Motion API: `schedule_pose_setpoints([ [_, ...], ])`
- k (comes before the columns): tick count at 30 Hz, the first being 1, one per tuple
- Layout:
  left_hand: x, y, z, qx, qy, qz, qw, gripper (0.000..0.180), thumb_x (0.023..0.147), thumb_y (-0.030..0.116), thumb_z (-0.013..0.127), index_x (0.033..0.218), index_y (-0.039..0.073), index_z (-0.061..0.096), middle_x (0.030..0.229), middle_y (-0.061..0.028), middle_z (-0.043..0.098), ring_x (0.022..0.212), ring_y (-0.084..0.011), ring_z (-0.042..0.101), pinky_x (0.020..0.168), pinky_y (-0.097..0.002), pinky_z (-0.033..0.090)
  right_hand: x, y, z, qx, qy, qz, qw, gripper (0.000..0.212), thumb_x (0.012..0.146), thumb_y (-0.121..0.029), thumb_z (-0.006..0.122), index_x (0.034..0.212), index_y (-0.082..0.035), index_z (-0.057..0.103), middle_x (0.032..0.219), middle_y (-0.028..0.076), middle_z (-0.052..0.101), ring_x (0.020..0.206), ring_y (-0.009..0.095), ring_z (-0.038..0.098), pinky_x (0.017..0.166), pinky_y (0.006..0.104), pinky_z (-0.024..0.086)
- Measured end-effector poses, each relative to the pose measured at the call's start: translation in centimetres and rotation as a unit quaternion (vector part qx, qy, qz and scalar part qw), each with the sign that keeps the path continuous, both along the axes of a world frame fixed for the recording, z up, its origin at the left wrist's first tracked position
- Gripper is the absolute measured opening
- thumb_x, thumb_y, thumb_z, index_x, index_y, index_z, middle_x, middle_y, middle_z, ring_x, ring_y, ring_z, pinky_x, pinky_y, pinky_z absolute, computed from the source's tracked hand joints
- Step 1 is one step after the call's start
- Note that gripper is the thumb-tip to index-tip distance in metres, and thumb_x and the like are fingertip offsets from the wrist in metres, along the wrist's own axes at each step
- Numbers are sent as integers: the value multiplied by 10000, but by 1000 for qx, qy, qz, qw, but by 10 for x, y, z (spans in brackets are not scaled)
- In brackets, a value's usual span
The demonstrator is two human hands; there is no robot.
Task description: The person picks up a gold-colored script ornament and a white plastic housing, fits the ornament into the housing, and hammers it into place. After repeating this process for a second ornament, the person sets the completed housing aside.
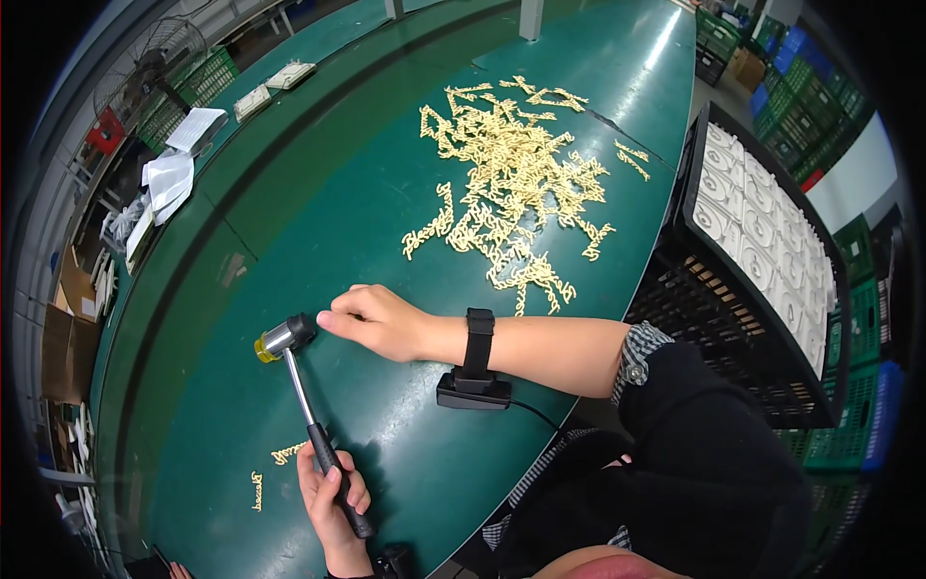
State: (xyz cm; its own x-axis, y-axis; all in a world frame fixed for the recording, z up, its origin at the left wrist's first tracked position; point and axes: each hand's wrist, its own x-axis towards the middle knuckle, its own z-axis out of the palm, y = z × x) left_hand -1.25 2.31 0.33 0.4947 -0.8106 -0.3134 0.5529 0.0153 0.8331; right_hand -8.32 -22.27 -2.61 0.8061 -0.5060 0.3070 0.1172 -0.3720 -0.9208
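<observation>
My left hand is closed around the black grip of a two-faced mallet. Its metal head has a dark face on one end and a yellow face on the other. Close beside the dark face is the thumb of my right hand; I cannot tell if they touch. That hand's fingers are curled, and whatever may be in them is hidden. Two cream script-shaped pieces, one apart and one partly behind my left fingers, lie on the green table. A large heap of similar pieces lies beyond my right forearm.
At the right stands a black crate holding white moulded parts. Papers and plastic bags lie along the left table edge. A fan and green crates are behind. Another person's fingers show at lower left.
</observation>
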Motion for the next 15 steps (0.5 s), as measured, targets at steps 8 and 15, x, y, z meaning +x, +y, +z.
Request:
schedule_pose_setpoints([
  [8, 0, -2, -1, -2, -2, 2, 1000, 386, 837, 91, 555, 1185, 90, 387, 861, -117, 507, 456, -94, 407, 356, -193, 326, -1, -1, 1, 9, -109, 16, 994, 503, 942, -388, 410, 605, -16, 450, 518, 115, 396, 532, 260, 404, 561, 381, 343],
  [15, -2, -3, 2, 4, -6, 4, 1000, 390, 838, 92, 556, 1191, 99, 389, 861, -116, 505, 458, -93, 407, 357, -188, 327, -3, 4, 3, -88, -26, 1, 996, 443, 958, -367, 391, 638, -67, 452, 598, 59, 433, 645, 230, 430, 740, 357, 316],
])
